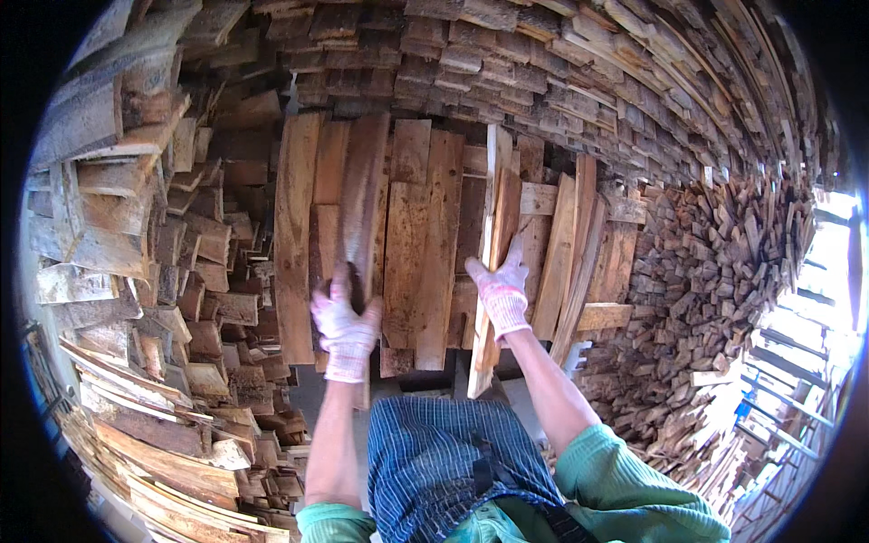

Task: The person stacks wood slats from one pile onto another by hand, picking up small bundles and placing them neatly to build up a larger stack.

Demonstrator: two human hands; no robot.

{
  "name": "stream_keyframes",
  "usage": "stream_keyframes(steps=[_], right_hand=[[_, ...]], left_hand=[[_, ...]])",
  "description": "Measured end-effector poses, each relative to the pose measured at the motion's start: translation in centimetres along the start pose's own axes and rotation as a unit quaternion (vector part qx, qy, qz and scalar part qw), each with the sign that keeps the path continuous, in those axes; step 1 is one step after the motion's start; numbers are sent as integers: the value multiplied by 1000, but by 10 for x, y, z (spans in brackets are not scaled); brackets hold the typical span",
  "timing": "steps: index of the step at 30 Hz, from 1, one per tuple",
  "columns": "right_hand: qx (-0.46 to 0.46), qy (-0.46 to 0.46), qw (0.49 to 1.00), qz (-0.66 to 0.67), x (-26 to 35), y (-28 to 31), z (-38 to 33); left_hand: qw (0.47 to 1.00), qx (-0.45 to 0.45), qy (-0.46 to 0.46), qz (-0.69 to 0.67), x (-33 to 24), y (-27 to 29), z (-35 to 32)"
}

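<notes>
My left hand (346, 328), in a pale work glove, grips the lower part of a dark brown wooden board (364, 195), which is tilted and slightly blurred. My right hand (502, 285), gloved the same way, holds a narrow wooden board (489, 231) turned on its edge, with the thumb on one side and the fingers on the other. Between my hands, lighter boards (424, 244) lie side by side on a low stack in front of me. A long board (296, 240) lies at the stack's left end; tilted slats (554, 253) lie to the right.
A tall pile of stacked wood (217, 244) rises close on my left. Rows of stacked board ends (434, 68) wall off the far side. Cut pieces are heaped (697, 271) on the right, before a bright slatted opening (806, 335). My blue checked apron (444, 452) is near the stack's front edge.
</notes>
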State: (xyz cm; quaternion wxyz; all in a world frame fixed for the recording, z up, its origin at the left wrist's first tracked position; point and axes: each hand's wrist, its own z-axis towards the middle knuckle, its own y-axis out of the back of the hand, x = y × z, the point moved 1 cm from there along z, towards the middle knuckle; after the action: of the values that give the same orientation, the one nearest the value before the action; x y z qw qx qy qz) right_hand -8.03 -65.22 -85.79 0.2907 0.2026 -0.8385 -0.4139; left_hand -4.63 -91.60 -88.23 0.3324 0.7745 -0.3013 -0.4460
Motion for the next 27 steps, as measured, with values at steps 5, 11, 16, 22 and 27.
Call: stream_keyframes(steps=[5, 11, 16, 22, 27], right_hand=[[20, -8, 992, -125, 8, -18, 38], [-10, 9, 988, -157, 2, -32, 40], [-10, 89, 979, -184, 25, -47, 1], [36, 91, 969, -227, 39, -100, -4], [145, 207, 967, -6, -3, -73, 31]], left_hand=[[986, 38, 2, 161, 29, 15, 40], [975, 101, -12, 196, 5, 18, 84], [980, 16, -68, 184, 26, 2, 84], [993, 16, -87, 82, -7, 17, 66], [966, 119, -46, 223, -37, -31, 72]])
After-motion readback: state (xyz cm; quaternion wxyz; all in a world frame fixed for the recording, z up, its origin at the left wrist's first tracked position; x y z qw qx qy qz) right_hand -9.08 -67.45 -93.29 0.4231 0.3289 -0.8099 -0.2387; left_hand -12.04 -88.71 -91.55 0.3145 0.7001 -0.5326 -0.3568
